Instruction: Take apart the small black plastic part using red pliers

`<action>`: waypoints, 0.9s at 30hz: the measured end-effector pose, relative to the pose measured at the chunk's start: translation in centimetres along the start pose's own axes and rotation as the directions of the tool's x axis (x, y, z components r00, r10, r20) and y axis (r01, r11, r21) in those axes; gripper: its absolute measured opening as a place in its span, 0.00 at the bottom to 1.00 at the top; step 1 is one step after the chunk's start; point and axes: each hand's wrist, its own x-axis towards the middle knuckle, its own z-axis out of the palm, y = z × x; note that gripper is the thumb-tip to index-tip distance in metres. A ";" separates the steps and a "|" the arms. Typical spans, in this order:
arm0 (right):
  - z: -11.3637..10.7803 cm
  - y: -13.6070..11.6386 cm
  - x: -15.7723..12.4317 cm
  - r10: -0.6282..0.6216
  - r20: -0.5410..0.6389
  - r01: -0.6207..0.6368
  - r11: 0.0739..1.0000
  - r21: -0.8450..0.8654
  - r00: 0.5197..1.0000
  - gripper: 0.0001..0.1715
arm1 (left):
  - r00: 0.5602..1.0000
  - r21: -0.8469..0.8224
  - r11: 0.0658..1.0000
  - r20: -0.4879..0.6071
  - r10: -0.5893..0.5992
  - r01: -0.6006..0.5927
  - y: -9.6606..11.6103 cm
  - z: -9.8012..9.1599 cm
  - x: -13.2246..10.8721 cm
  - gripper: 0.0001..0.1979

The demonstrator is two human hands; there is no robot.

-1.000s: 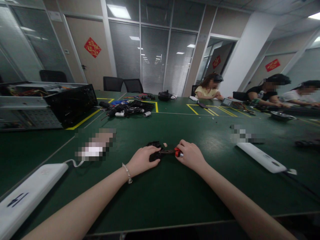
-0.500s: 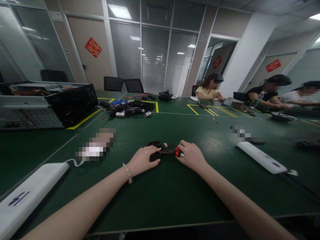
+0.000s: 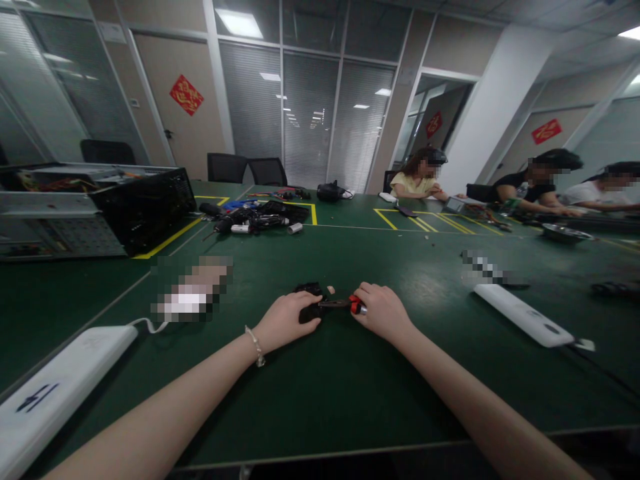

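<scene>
My left hand [image 3: 285, 319] is closed on a small black part [image 3: 311, 289], which lies low over the green table [image 3: 360, 393]; its exact kind cannot be made out. Pliers with red handles [image 3: 356, 305] are held in my right hand [image 3: 384, 312], fingers wrapped round the grips. The dark jaws of the pliers [image 3: 336, 304] point left and reach the black part beside my left fingertips. What the jaw tips touch is hidden there. Just beyond the jaws lies a small pale scrap [image 3: 331, 290].
An opened computer case [image 3: 143, 210] stands at the left. Cables and tools [image 3: 260, 217] are heaped at the far middle. White power banks [image 3: 75, 373] flank my arms, the right one [image 3: 523, 315] near a blurred object. Several people [image 3: 417, 177] sit at the far right, near a metal bowl [image 3: 565, 233].
</scene>
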 end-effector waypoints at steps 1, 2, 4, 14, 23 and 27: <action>0.0 0.0 0.0 -0.001 0.000 0.001 1.000 0.005 1.000 0.12 | 1.000 -0.001 1.000 -0.001 -0.001 0.001 0.0 0.0 0.0 0.22; 0.0 0.0 0.0 0.000 -0.001 0.000 1.000 0.009 1.000 0.12 | 1.000 -0.003 1.000 -0.001 -0.003 0.003 -0.1 0.0 0.0 0.22; -0.1 0.1 0.0 0.003 0.000 -0.003 1.000 0.014 1.000 0.12 | 1.000 -0.005 1.000 -0.003 -0.004 0.004 -0.1 0.0 0.0 0.22; -0.3 -0.1 0.0 -0.009 -0.001 0.009 0.999 -0.035 1.000 0.13 | 1.000 0.000 1.000 -0.014 0.022 -0.022 -0.2 0.2 0.0 0.21; 0.1 0.0 0.0 -0.001 0.001 0.001 1.000 -0.031 1.000 0.12 | 0.999 -0.001 1.000 -0.023 0.026 -0.026 -0.3 0.3 0.1 0.21; 0.0 -0.1 0.1 0.001 0.005 -0.001 1.000 -0.025 1.000 0.12 | 1.000 0.000 1.000 -0.007 0.012 -0.012 -0.2 0.2 0.0 0.22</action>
